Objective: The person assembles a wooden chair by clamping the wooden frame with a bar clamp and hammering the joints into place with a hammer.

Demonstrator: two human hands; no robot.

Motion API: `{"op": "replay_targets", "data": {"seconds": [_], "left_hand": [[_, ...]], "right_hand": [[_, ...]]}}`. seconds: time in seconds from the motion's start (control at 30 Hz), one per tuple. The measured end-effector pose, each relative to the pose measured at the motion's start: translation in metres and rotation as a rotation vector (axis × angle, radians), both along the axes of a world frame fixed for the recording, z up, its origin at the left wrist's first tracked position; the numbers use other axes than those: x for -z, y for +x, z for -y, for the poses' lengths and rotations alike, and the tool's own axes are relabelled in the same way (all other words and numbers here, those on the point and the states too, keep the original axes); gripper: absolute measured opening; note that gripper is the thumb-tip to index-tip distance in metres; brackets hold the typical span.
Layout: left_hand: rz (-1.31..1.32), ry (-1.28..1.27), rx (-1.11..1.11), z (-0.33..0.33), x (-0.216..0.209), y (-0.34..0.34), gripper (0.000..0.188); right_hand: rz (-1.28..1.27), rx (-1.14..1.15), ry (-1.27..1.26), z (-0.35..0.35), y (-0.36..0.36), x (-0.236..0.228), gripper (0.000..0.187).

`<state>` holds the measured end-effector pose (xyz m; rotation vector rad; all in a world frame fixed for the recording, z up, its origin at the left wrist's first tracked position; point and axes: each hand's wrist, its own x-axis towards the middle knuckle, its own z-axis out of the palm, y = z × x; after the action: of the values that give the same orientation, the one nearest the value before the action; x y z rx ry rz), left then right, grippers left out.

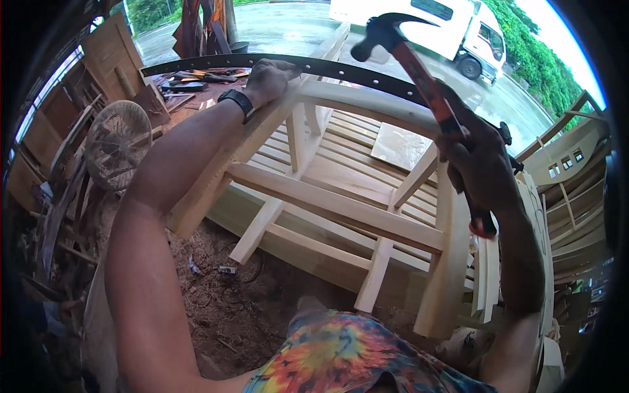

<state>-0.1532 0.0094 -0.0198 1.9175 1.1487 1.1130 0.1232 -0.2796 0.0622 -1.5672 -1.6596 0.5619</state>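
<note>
My right hand is wrapped around the orange and black handle of a claw hammer. The hammer is raised, with its dark steel head up and tilted to the left. My left hand, with a dark watch on the wrist, is at the far left corner of a pale wooden chair-like frame. Its fingers are pinched together there; anything between them is too small to make out. Behind that hand, a long dark strip with a row of light holes runs across the frame's far side.
Beneath the frame is a slatted wooden surface with a flat pale board on it. A round fan stands at left, near leaning planks. Shavings cover the ground. Curved wooden pieces are stacked at right. A white truck is on the road beyond.
</note>
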Motion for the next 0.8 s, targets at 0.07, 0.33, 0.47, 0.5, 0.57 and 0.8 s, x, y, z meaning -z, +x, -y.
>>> {"op": "replay_targets", "data": {"seconds": [0.07,0.33,0.47,0.5,0.57,0.8], "left_hand": [[0.004,-0.047,-0.005,-0.007,0.003,-0.004,0.027],[-0.229,0.24,-0.091,-0.031,0.017,0.001,0.025],[-0.245,0.314,-0.09,-0.035,0.022,-0.007,0.026],[-0.272,0.335,-0.088,-0.036,0.022,-0.008,0.026],[-0.298,0.359,-0.088,-0.036,0.022,-0.009,0.026],[-0.086,0.397,0.012,-0.029,-0.005,-0.006,0.023]], "right_hand": [[0.119,-0.024,0.065,-0.019,-0.011,0.003,0.062],[0.417,-0.097,0.238,-0.079,-0.044,0.013,0.059],[0.412,-0.096,0.163,-0.091,-0.059,0.01,0.057],[0.383,-0.072,0.083,-0.093,-0.061,0.008,0.057],[0.409,-0.107,0.139,-0.101,-0.059,0.013,0.057],[0.351,-0.123,0.25,-0.111,-0.054,0.015,0.056]]}}
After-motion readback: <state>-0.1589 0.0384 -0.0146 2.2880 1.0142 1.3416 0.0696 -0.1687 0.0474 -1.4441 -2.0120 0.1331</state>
